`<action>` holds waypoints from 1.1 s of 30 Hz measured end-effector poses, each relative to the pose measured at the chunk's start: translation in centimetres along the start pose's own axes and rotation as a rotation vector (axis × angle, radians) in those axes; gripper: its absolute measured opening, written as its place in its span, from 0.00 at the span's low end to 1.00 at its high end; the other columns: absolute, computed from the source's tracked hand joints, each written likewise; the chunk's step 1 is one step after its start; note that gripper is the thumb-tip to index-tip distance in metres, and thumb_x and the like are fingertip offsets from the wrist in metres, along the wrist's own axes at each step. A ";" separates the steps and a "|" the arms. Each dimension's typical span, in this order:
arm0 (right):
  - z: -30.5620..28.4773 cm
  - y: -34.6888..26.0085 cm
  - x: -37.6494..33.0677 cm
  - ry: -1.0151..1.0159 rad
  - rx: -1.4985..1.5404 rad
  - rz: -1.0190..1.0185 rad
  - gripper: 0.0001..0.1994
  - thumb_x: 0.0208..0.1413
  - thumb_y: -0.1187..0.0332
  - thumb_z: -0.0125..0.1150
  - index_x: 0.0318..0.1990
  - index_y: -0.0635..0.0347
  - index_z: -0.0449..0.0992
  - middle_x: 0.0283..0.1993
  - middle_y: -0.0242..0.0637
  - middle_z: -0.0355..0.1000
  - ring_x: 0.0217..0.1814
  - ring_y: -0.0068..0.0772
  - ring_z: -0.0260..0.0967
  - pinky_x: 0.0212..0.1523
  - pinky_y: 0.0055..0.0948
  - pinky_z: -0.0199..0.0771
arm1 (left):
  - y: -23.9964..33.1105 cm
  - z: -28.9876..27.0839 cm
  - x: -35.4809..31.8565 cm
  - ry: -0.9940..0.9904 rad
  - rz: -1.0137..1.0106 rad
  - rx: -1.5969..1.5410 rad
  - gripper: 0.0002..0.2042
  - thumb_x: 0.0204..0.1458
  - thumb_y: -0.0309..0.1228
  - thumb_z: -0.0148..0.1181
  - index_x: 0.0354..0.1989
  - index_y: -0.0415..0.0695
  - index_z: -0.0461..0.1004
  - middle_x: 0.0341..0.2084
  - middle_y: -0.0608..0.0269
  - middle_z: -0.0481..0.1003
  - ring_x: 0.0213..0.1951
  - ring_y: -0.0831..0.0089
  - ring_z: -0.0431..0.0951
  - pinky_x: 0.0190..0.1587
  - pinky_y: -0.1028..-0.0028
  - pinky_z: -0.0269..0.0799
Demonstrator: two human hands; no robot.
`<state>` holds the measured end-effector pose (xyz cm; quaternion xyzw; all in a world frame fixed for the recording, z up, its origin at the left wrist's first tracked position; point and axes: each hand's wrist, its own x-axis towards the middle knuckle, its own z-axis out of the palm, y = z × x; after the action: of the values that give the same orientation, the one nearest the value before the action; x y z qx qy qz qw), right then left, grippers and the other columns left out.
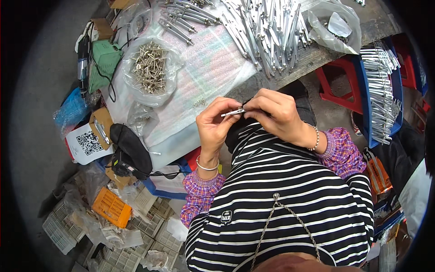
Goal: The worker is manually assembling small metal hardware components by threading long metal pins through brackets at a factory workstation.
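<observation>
Metal strip (234, 112), small and flat, is what we see in the head view pinched between both hands just above the person's striped lap, at the near edge of the cloth-covered table (213, 68). We see the left hand (216, 124) closed on its left end with thumb and forefinger, and the right hand (276, 115) curled shut over its right end. We judge that a small part is being fitted or aligned on it, which calls for steady fingertip pressure; a bag of rivets (149, 68) lies well apart up the table.
</observation>
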<state>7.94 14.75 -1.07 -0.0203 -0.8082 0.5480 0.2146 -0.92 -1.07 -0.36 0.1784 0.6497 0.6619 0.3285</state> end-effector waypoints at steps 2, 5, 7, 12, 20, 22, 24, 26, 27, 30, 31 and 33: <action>0.0 0.0 -0.1 -0.012 0.007 0.016 0.08 0.37 0.79 0.64 0.28 0.64 0.74 0.24 0.37 0.69 0.23 0.34 0.68 0.23 0.26 0.66 | 0.0 -0.1 0.1 0.000 0.008 0.016 0.10 0.40 0.13 0.60 0.33 0.34 0.75 0.31 0.60 0.72 0.33 0.77 0.73 0.37 0.81 0.69; 0.0 0.1 -0.2 -0.027 0.127 0.103 0.07 0.37 0.79 0.64 0.28 0.65 0.74 0.24 0.37 0.70 0.24 0.33 0.68 0.23 0.26 0.66 | -0.2 -0.6 0.2 -0.030 0.023 0.057 0.09 0.42 0.14 0.60 0.33 0.34 0.75 0.30 0.60 0.73 0.32 0.78 0.72 0.35 0.82 0.68; 0.0 0.0 -0.1 -0.045 0.209 0.129 0.07 0.37 0.79 0.65 0.27 0.65 0.74 0.24 0.37 0.70 0.25 0.32 0.68 0.24 0.25 0.66 | -0.6 -1.2 0.4 -0.087 -0.065 -0.070 0.06 0.44 0.17 0.60 0.32 0.35 0.75 0.30 0.61 0.73 0.30 0.79 0.71 0.32 0.83 0.66; 0.1 -0.2 -0.1 -0.068 0.230 0.127 0.07 0.37 0.79 0.65 0.27 0.65 0.74 0.25 0.38 0.70 0.25 0.33 0.69 0.25 0.25 0.66 | -1.0 -1.6 0.8 -0.151 -0.150 -0.202 0.03 0.46 0.22 0.60 0.27 0.36 0.72 0.27 0.58 0.72 0.30 0.76 0.71 0.31 0.80 0.67; 0.4 -0.4 -0.4 -0.070 0.237 0.094 0.07 0.38 0.78 0.65 0.27 0.65 0.74 0.25 0.38 0.70 0.25 0.34 0.69 0.25 0.27 0.67 | -1.0 -2.0 1.2 -0.258 -0.087 -0.141 0.07 0.48 0.28 0.61 0.25 0.36 0.72 0.24 0.58 0.72 0.29 0.73 0.71 0.34 0.77 0.66; 0.4 -0.4 -0.4 -0.078 0.211 0.080 0.07 0.38 0.78 0.65 0.27 0.65 0.74 0.25 0.38 0.70 0.25 0.34 0.70 0.24 0.26 0.67 | -0.8 -2.0 1.2 -0.239 -0.076 -0.093 0.08 0.48 0.28 0.61 0.25 0.36 0.71 0.24 0.58 0.72 0.29 0.73 0.71 0.34 0.76 0.66; 0.5 -0.4 -0.4 -0.070 0.210 0.080 0.07 0.38 0.78 0.65 0.27 0.65 0.74 0.25 0.38 0.70 0.25 0.34 0.70 0.24 0.26 0.67 | -0.9 -2.0 1.1 -0.237 -0.069 -0.109 0.06 0.48 0.25 0.60 0.26 0.35 0.73 0.24 0.60 0.72 0.29 0.75 0.71 0.33 0.78 0.65; 0.5 -0.3 -0.5 -0.061 0.206 0.079 0.07 0.38 0.78 0.65 0.27 0.65 0.74 0.25 0.38 0.70 0.25 0.33 0.70 0.24 0.26 0.67 | -1.0 -2.0 1.1 -0.237 -0.062 -0.126 0.04 0.47 0.23 0.60 0.27 0.35 0.74 0.25 0.61 0.73 0.29 0.77 0.71 0.33 0.80 0.65; 0.6 -0.3 -0.5 -0.055 0.208 0.086 0.07 0.38 0.78 0.65 0.27 0.64 0.74 0.25 0.38 0.70 0.25 0.33 0.70 0.24 0.26 0.67 | -1.0 -2.0 1.1 -0.227 -0.050 -0.120 0.04 0.47 0.23 0.60 0.27 0.34 0.74 0.25 0.61 0.73 0.28 0.77 0.71 0.32 0.80 0.65; 0.5 -0.3 -0.5 -0.053 0.199 0.101 0.07 0.38 0.77 0.66 0.27 0.64 0.74 0.25 0.38 0.70 0.25 0.33 0.70 0.24 0.26 0.67 | -0.9 -1.7 0.9 -0.191 -0.040 -0.104 0.04 0.47 0.23 0.60 0.28 0.34 0.74 0.25 0.60 0.73 0.28 0.78 0.70 0.32 0.81 0.65; 0.5 -0.2 -0.5 -0.057 0.187 0.110 0.07 0.38 0.77 0.66 0.27 0.64 0.74 0.25 0.38 0.71 0.24 0.33 0.70 0.24 0.25 0.67 | -0.9 -1.7 0.8 -0.166 -0.041 -0.097 0.04 0.47 0.22 0.59 0.29 0.33 0.75 0.26 0.60 0.73 0.28 0.78 0.70 0.32 0.81 0.65; 0.5 -0.1 -0.5 -0.054 0.185 0.126 0.07 0.39 0.77 0.65 0.27 0.64 0.74 0.25 0.38 0.71 0.24 0.32 0.70 0.24 0.25 0.67 | -0.6 -1.6 0.5 -0.140 -0.087 -0.117 0.04 0.47 0.21 0.59 0.30 0.33 0.75 0.26 0.60 0.74 0.28 0.79 0.71 0.32 0.82 0.65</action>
<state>8.26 14.18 -1.29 -0.0366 -0.7569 0.6329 0.1587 -2.23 -1.99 -1.18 0.1765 0.5924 0.6699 0.4113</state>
